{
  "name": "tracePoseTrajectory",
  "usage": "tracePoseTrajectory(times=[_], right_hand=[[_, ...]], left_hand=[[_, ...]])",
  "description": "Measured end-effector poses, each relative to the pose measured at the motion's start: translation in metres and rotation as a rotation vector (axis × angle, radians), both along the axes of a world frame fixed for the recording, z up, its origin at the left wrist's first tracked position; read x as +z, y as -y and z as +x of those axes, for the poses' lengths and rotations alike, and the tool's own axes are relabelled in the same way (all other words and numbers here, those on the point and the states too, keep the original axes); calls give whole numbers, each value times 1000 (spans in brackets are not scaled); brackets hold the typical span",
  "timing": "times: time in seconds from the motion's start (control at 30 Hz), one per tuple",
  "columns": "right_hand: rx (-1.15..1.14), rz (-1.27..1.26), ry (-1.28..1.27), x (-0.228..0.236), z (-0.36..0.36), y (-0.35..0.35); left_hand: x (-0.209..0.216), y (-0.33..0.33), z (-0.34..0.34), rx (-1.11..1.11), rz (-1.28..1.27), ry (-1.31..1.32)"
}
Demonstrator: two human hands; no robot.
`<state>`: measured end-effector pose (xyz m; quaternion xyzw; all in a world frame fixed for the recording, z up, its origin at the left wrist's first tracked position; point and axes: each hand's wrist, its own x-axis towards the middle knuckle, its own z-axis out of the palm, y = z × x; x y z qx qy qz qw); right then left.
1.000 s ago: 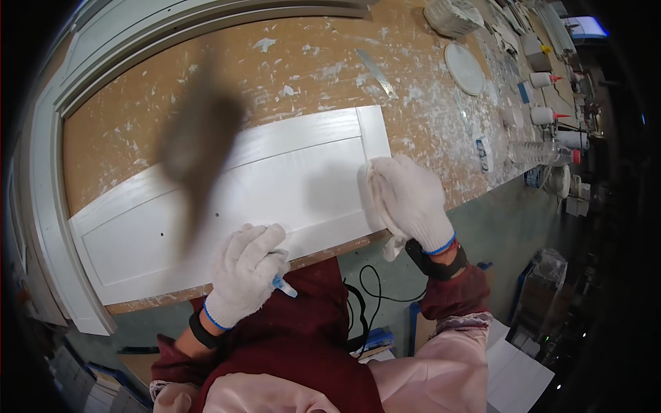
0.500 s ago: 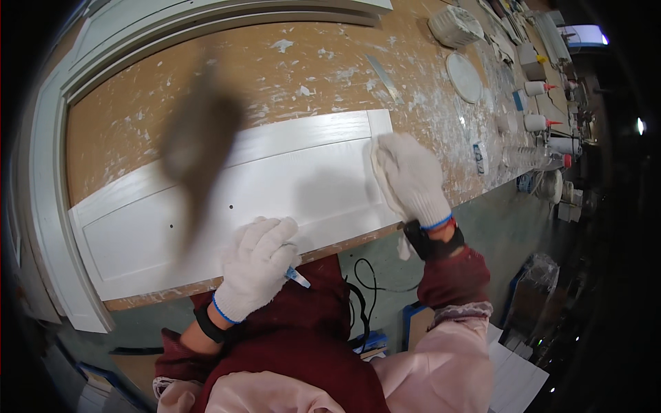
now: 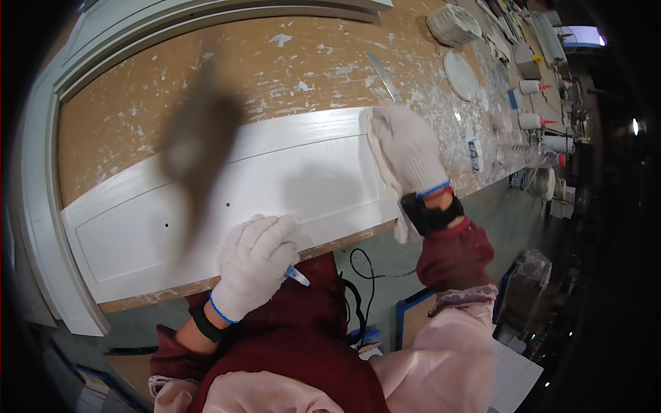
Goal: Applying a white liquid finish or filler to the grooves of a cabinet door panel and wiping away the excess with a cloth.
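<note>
A white panel (image 3: pixel 303 172) with a recessed middle and two small dark holes lies along the near side of the bench. My right hand (image 3: pixel 407 148), in a white knitted glove, presses a pale cloth (image 3: pixel 387 168) against the panel's right end; the cloth's tail hangs past the near edge. Gloved the same way, my left hand (image 3: pixel 255 258) rests on the near edge of the panel. A small blue-and-white tube-like thing (image 3: pixel 297 275) sticks out from under its palm, mostly hidden by the hand.
The bench top (image 3: pixel 275 69) is brown and spattered with white. A metal ruler-like strip (image 3: pixel 383 76), a round lid (image 3: pixel 460 76), a white tub (image 3: pixel 454 26) and red-tipped bottles (image 3: pixel 530 121) lie beyond. White frame pieces (image 3: pixel 43 193) border the left. A dark blur (image 3: pixel 200 131) covers part of the panel.
My right hand has slid away from me with the cloth, up along the panel's right end toward the far corner. My left hand stays nearly in place. The view has shifted slightly.
</note>
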<state>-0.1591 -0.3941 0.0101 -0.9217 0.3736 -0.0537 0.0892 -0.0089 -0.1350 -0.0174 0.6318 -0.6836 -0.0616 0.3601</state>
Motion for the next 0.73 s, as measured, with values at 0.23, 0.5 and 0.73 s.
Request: tracePoseTrajectory(times=[0.23, 0.5, 0.73], right_hand=[[-126, 13, -147, -1, 18, 7], [-105, 168, -152, 7, -92, -90], [-488, 704, -5, 21, -147, -128]], left_hand=[[-2, -2, -4, 18, 3, 35], [-2, -5, -2, 12, 23, 17], [-4, -7, -3, -5, 45, 21]])
